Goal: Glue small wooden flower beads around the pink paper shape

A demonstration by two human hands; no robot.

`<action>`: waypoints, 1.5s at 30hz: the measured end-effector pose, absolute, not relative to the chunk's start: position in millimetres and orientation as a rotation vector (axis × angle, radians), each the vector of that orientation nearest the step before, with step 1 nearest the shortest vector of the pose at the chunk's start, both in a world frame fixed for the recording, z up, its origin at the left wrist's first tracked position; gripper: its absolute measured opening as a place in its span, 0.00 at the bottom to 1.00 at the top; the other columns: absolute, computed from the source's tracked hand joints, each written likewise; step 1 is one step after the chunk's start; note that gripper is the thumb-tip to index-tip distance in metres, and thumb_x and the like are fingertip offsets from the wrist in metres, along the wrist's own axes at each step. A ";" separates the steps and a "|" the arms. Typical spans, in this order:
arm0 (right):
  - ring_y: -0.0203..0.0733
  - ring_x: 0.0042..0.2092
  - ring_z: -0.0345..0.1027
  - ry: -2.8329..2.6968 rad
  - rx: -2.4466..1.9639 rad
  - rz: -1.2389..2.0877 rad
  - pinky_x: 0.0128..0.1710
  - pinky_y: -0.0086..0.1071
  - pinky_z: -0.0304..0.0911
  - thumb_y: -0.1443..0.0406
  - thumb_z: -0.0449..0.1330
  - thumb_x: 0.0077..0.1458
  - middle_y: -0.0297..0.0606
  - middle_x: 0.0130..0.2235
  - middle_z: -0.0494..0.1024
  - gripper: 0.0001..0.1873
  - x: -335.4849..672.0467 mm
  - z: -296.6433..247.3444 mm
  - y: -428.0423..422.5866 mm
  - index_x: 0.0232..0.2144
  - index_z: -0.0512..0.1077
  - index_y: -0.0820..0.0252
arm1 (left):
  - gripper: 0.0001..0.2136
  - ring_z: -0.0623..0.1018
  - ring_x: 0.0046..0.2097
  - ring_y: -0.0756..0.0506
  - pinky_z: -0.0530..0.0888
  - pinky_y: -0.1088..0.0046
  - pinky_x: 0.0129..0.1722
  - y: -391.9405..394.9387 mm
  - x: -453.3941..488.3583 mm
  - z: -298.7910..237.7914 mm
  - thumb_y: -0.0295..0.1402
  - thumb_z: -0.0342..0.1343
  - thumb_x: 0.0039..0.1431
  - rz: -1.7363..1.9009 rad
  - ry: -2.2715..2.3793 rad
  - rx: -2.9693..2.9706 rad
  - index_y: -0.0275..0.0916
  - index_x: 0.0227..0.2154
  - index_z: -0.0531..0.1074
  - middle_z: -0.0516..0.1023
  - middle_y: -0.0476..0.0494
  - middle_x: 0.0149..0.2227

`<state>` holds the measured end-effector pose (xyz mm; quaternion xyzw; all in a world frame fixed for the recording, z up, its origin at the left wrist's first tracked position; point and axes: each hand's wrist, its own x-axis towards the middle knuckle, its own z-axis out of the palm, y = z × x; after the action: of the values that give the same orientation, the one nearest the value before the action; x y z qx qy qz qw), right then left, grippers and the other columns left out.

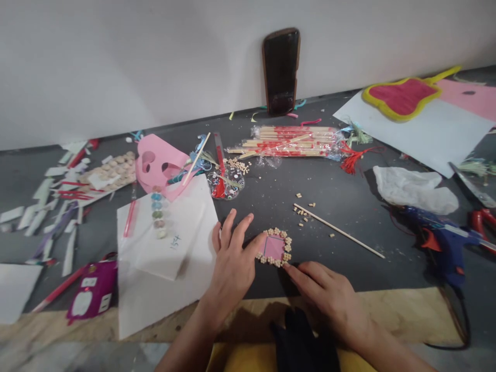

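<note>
A small pink square (274, 248) lies flat on the dark table, framed by a border of tiny pale flower-like clusters (287, 249). My left hand (234, 253) rests at its left, fingers spread, with the thumb touching the border's upper left. On the lower right, the index fingertip of my right hand (325, 289) touches the border; its other fingers curl under and partly hide one another. Beyond the square lie short cut wooden bits (300, 212) and a thin wooden stick (339, 231).
A blue glue gun (445, 248) with a cord lies right, near a white cloth (414, 188). White paper sheets (132, 299) and a purple case (95, 289) are left. Wrapped sticks (294, 142) lie at the back; a phone (281, 72) leans on the wall.
</note>
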<state>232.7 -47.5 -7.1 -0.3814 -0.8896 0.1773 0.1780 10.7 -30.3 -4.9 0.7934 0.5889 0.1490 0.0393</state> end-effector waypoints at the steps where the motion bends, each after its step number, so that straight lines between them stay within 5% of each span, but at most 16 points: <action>1: 0.38 0.35 0.72 -2.513 -1.080 0.499 0.32 0.29 0.70 0.70 0.42 0.62 0.43 0.37 0.77 0.20 232.8 -7.0 -47.3 0.48 0.71 0.63 | 0.20 0.51 0.65 0.30 0.55 0.39 0.57 -30.3 10.8 -4.9 0.19 0.46 0.58 0.460 1.804 2.431 0.47 0.46 0.73 0.62 0.39 0.59; 29: 0.35 0.35 0.70 -2.376 -1.144 0.553 0.33 0.27 0.69 0.68 0.49 0.63 0.41 0.38 0.76 0.15 230.7 -6.0 -48.0 0.49 0.70 0.60 | 0.19 0.54 0.65 0.32 0.60 0.42 0.57 -33.7 4.2 4.1 0.18 0.44 0.60 0.692 1.848 2.405 0.44 0.45 0.73 0.61 0.38 0.59; 37: 0.48 0.50 0.59 -2.442 -1.182 0.300 0.46 0.41 0.65 0.66 0.56 0.58 0.42 0.46 0.72 0.11 214.5 9.3 -41.7 0.43 0.75 0.51 | 0.15 0.57 0.64 0.33 0.61 0.47 0.60 -35.8 -26.4 6.2 0.18 0.50 0.58 1.076 2.019 2.304 0.41 0.42 0.74 0.63 0.39 0.55; 45: 0.51 0.52 0.56 -2.444 -1.207 0.310 0.47 0.47 0.62 0.67 0.57 0.57 0.42 0.49 0.70 0.12 205.1 3.7 -37.3 0.43 0.75 0.50 | 0.14 0.59 0.63 0.34 0.62 0.48 0.59 -34.3 -26.9 3.3 0.17 0.52 0.56 1.266 2.048 2.239 0.43 0.39 0.74 0.65 0.43 0.54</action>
<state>205.1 -37.3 3.7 -0.4314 -0.8733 0.1108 0.1976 -26.9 -34.3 3.3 0.6791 0.6213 0.3840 -0.0730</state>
